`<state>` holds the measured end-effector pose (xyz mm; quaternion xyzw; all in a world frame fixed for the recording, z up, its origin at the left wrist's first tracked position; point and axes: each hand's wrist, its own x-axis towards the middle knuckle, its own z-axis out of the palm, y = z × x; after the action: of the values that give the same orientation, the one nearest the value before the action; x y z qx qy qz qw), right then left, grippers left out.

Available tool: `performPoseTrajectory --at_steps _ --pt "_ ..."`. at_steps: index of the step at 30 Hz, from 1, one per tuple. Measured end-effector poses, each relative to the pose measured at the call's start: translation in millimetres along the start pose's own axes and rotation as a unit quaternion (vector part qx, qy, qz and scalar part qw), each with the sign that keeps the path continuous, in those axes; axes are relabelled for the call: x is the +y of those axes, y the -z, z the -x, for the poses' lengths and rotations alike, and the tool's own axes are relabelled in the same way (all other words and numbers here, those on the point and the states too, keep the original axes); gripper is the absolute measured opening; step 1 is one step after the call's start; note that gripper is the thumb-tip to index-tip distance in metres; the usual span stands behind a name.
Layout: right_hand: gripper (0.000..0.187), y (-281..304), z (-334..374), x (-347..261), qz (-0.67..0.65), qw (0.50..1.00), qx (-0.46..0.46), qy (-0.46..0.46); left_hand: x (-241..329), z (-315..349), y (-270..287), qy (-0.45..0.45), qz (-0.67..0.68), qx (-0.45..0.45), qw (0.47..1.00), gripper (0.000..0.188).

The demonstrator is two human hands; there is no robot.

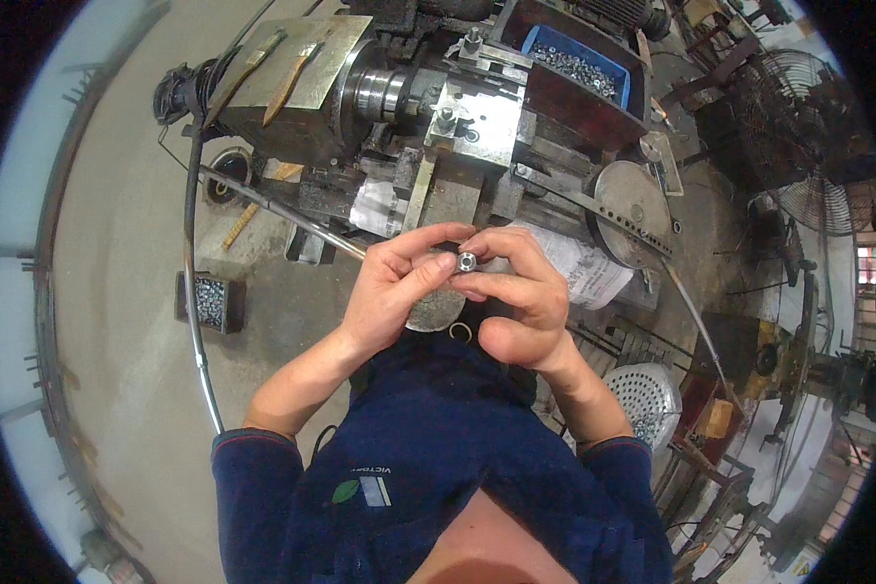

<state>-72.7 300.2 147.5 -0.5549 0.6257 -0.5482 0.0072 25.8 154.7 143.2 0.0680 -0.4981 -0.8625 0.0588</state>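
A small, shiny round metal part with a hole through its middle (pixel 467 262), like a nut or bushing, is held up in front of my chest. My left hand (pixel 389 287) pinches it from the left between thumb and fingertips. From the other side, my right hand (pixel 530 292) closes its curled fingertips on the same part. The part's open end faces up toward me. Beyond my hands stands a lathe-like machine with a bright metal chuck (pixel 380 94) and a tool block (pixel 477 122) beside it.
A blue tray (pixel 625 86) of small metal parts sits at the far right. On the left floor stands a dark box (pixel 232 310) of similar parts. Near my right elbow is a white perforated basket (pixel 652 394). Wooden-handled tools (pixel 287 92) lie on a metal sheet; a fan (pixel 798 107) stands right.
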Motion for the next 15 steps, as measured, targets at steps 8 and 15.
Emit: performPoseTrajectory --at_steps 8,15 --pt "0.038 -4 5 1 -0.018 1.0 -0.021 -0.015 1 -3 -2 -0.02 -0.107 0.011 0.994 0.034" --pt "0.037 -4 14 7 -0.117 0.988 -0.028 -0.098 1 -1 1 0.008 -0.072 -0.004 0.997 0.032"
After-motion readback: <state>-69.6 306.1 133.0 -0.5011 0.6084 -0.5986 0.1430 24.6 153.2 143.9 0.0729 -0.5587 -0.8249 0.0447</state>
